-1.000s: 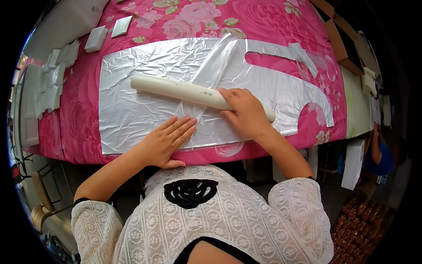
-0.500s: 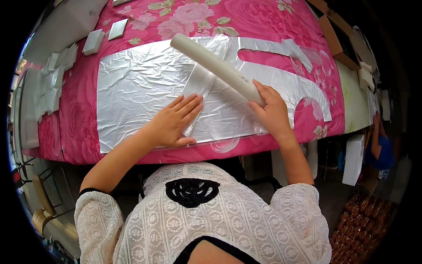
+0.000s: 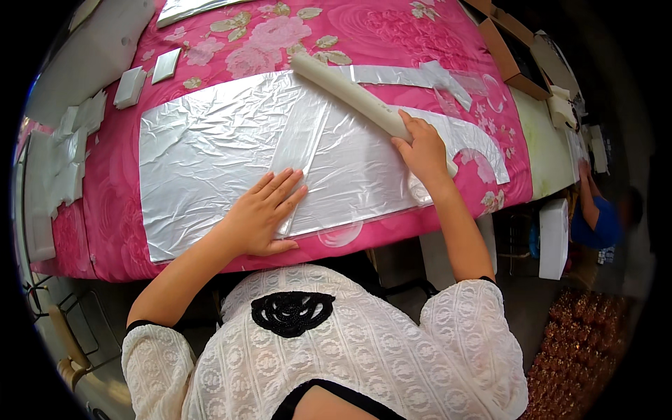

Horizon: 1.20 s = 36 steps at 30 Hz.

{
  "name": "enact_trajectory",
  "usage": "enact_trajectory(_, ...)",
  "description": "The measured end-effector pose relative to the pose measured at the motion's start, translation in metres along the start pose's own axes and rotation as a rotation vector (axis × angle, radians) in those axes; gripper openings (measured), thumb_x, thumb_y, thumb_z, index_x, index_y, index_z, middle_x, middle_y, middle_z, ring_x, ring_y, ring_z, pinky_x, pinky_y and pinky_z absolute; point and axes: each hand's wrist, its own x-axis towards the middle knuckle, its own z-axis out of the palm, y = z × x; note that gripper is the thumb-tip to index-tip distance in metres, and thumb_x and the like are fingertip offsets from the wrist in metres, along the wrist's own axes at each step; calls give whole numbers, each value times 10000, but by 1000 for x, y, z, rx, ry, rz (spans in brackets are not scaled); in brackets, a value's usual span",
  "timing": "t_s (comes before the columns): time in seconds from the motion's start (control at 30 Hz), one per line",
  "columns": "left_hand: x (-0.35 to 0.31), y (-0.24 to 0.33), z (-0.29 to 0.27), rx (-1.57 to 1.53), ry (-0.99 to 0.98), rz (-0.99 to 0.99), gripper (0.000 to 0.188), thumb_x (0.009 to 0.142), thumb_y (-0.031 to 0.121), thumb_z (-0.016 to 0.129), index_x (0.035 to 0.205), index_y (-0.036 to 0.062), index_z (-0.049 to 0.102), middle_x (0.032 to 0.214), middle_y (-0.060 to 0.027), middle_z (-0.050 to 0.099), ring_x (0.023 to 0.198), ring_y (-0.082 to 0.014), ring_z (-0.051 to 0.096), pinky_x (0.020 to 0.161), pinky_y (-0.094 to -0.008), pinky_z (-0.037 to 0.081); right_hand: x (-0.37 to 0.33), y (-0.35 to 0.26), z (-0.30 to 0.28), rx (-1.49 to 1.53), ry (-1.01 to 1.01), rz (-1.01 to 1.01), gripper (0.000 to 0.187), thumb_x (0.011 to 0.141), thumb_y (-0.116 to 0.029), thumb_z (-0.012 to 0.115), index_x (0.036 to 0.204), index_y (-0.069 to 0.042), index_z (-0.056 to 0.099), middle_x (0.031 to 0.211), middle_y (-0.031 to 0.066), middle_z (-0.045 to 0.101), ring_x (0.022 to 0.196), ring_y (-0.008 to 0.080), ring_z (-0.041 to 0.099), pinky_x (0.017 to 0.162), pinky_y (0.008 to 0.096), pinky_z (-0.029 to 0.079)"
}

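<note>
A silver, crinkled plastic sheet (image 3: pixel 199 157) with curved cut-outs at its right end is spread on the table. My left hand (image 3: pixel 260 215) lies flat on it near the front edge, fingers stretched out. Its fingertips rest at the lower end of a pale folded strip (image 3: pixel 302 129) that slants across the sheet. In my right hand (image 3: pixel 424 150) is a long off-white tube (image 3: pixel 343 91), gripped toward its near right end and lying diagonally over the sheet. A bunched, shiny fold (image 3: pixel 418 190) shows beside my right wrist; part of it is hidden.
A pink floral cloth (image 3: pixel 378 31) covers the table. Small white packets (image 3: pixel 130 87) and a stack of pale folded plastic (image 3: pixel 70 157) sit at the left. An open cardboard box (image 3: pixel 511 59) stands at the far right. Another person (image 3: pixel 595 220) in blue is beyond the table's right end.
The tube has moved right across the sheet, and its near end now shows beyond my right hand. My left hand stays flat at the strip. The whole view has shifted slightly.
</note>
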Motion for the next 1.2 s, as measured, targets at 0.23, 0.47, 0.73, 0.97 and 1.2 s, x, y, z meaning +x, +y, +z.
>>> enact_trajectory(0.23,-3,20,7,-64,49,-23,869,770,576,527,1377,-11,316,1458,-220,249,1369,-357,208,1111,-470,167,-6,8,-18,65,3,86,549,745,-194,680,1259,-78,525,1085,126,599,985,310,559,856,381,444)
enact_trajectory(0.47,-4,72,31,-90,148,-242,851,728,432,644,1373,-11,309,1444,-252,239,1356,-382,220,1095,-487,191,-16,-84,3,258,-255,-410,531,710,-89,690,1224,-111,558,1097,92,603,1002,284,549,890,375,424)
enact_trajectory(0.73,8,86,41,-110,124,-323,859,661,218,668,1385,-18,270,1458,-253,201,1377,-377,165,1111,-491,136,25,-87,35,252,-120,-519,465,694,-108,700,1147,-115,599,1032,64,630,960,267,554,879,394,376)
enact_trajectory(0.97,15,94,41,-137,166,-339,853,605,95,642,1355,-70,270,1446,-292,197,1371,-421,147,1113,-516,91,54,-47,43,92,-24,-421,472,646,-137,728,1103,-103,613,998,66,629,947,261,558,861,398,381)
enact_trajectory(1.2,6,87,37,-182,98,-237,899,644,230,728,1360,-66,271,1458,-271,183,1373,-408,152,1111,-515,103,55,-41,43,117,-30,-391,486,647,-140,724,1118,-102,608,1015,71,621,957,262,549,884,389,380)
